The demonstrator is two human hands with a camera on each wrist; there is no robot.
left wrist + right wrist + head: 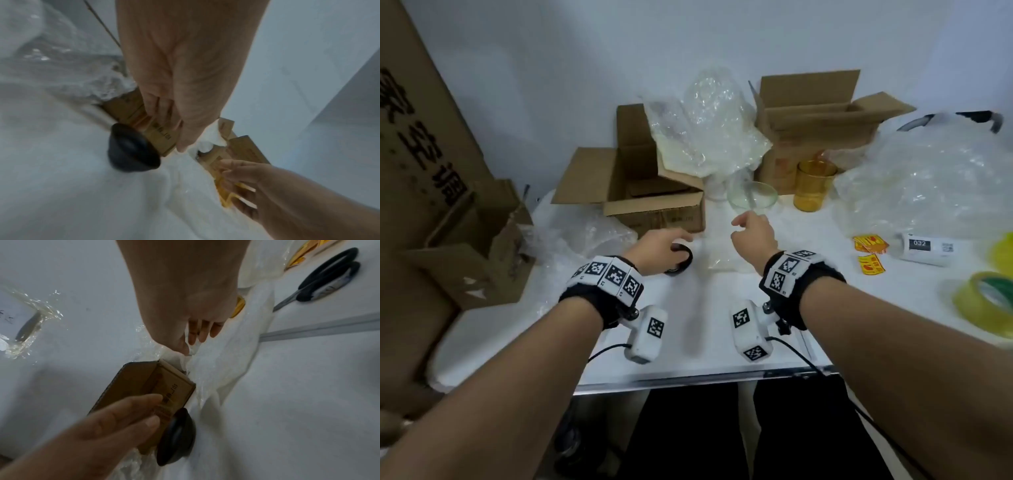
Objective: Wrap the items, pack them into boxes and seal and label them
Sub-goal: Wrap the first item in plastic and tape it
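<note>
A small black bowl (683, 262) stands on the white table (688, 342) in front of an open cardboard box (654, 209). My left hand (671, 241) hovers just over the bowl (176, 436) with its fingers (131, 410) straight and nothing gripped. A sheet of bubble wrap (719, 257) lies beside the bowl, between my hands. My right hand (743, 228) pinches that wrap (216, 369) between thumb and fingers (194, 337), and the wrap rises in a ridge to the thumb. An amber glass (812, 186) and a clear glass bowl (752, 198) stand farther back.
A second open box (815, 116) stands at the back right, with bubble wrap heaps (935, 178) on the right. Yellow stickers (869, 253), a white labelled device (924, 248) and tape rolls (986, 298) lie to the right. Scissors (329, 279) lie beyond. Large cartons (421, 171) stand on the left.
</note>
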